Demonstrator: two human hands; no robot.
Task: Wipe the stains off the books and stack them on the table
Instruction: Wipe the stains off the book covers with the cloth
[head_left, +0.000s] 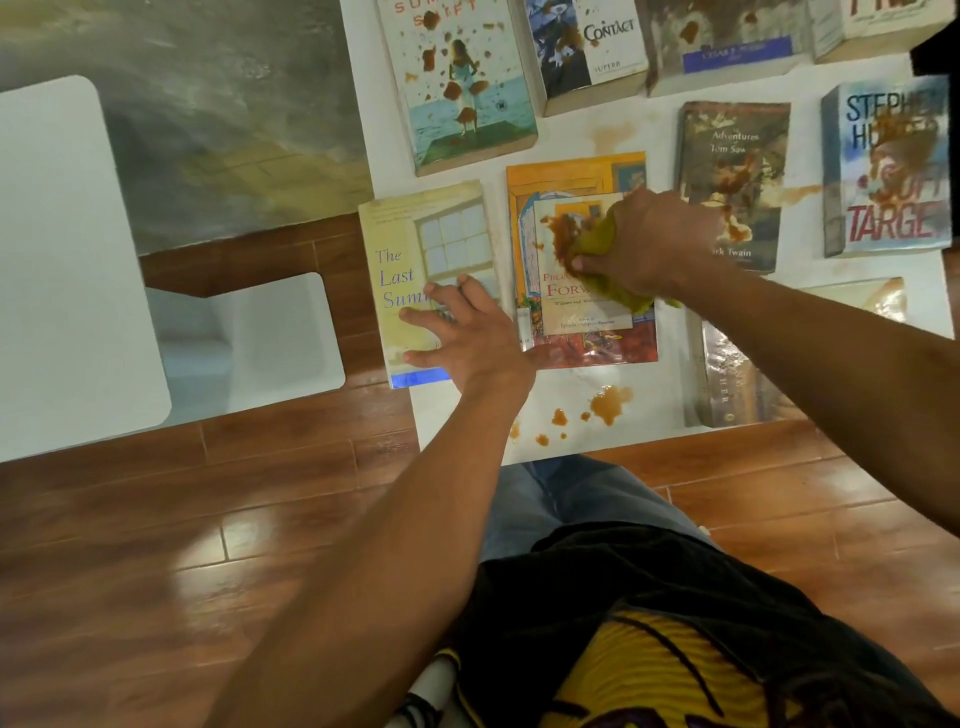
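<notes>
The white table (457, 426) carries the whole mess, so I take the orange-covered book (571, 176) lying near its front edge as my landmark. That book is the one in hand: a brown smear sits on its pale centre panel, and the person's right hand (649, 244) is clenched round a bunched yellow-green cloth (597, 244), pressing it straight onto the smear.

Just left of the orange book lies a pale yellow book (431, 270) titled "The Last Summer", its cover looking clean from here. The left hand (467, 332) rests flat on it with fingers spread and straight, grasping nothing, its heel right at the orange book's near-left corner.

Beyond and to the right of the orange book lie more stained books: a seaside cover (467, 119) speckled with spots, a Tom Sawyer (732, 156) and a Stephen Hunter thriller (888, 228), both badly streaked.

Nearer than the orange book, small brown puddles (608, 405) sit on the bare table.

To do this wipe well, I'd say the left hand should shift onto the orange book itself so it cannot slide. Stroke from the smear's rim inward, fold the cloth to a fresh face as it loads up, and keep the sauce off the page edges. Mop those puddles before anything gets stacked there.
</notes>
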